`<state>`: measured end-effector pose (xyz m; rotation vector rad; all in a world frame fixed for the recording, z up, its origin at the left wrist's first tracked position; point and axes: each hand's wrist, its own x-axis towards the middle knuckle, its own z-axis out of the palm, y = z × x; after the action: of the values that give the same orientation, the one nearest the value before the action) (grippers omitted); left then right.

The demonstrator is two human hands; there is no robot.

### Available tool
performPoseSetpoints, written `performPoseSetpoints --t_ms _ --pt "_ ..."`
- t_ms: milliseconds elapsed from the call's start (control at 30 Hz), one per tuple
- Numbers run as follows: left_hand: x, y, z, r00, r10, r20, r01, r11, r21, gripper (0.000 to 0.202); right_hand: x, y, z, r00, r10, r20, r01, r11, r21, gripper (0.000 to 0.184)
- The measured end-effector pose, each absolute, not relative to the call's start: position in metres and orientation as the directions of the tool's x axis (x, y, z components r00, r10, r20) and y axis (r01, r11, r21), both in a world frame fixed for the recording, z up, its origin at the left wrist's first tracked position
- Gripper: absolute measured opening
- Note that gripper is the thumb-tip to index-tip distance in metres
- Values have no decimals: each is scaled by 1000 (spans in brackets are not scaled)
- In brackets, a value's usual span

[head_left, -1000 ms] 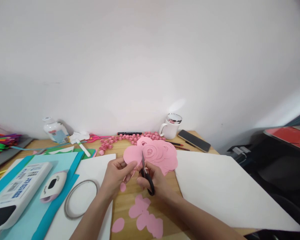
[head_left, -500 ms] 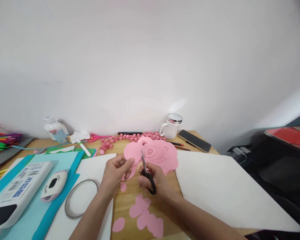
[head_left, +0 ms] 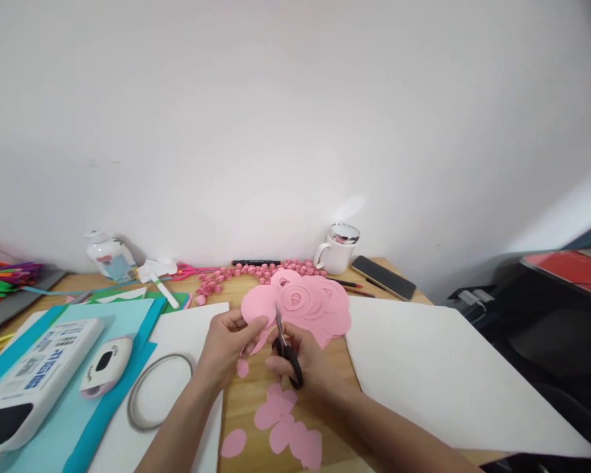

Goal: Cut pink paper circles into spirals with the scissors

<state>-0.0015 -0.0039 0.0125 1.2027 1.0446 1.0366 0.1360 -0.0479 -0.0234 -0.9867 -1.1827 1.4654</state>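
Pinched between the thumb and fingers of my left hand (head_left: 236, 338) is a rounded piece of pink paper (head_left: 257, 305). My right hand (head_left: 300, 351) is closed round the black handles of a pair of scissors (head_left: 288, 355). The scissors' blades point up and away, at the right edge of the held paper. Behind both hands lies a pile of pink paper cutouts (head_left: 325, 305), rounded and ring-like. Closer to me on the wooden table, several pink petal shapes (head_left: 278, 407) lie loose, with one single petal (head_left: 234, 443) to their left.
Small pink paper rolls (head_left: 211, 282) line the back, beside a white mug (head_left: 339, 248) and a phone (head_left: 384, 277). White sheets (head_left: 438, 368) flank the work area. At left are a tape ring (head_left: 134, 401), a correction-tape-like dispenser (head_left: 107, 366), a white box (head_left: 44, 374) and a bottle (head_left: 111, 256).
The held pink paper has shifted slightly left and down. My right hand and the scissors have moved a little left, bringing the blades along the paper's edge.
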Motion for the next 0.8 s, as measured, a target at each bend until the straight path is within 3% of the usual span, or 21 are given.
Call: performPoseSetpoints --t_ms 333,800 --pt "-4 -4 7 244 969 -45 -1 47 999 36 141 -45 -12 -201 980 -12 -214 -56 -975 40" --pt "-3 -4 11 204 978 -45 -10 48 999 37 139 -47 -16 -149 988 -49 -188 -77 -979 22"
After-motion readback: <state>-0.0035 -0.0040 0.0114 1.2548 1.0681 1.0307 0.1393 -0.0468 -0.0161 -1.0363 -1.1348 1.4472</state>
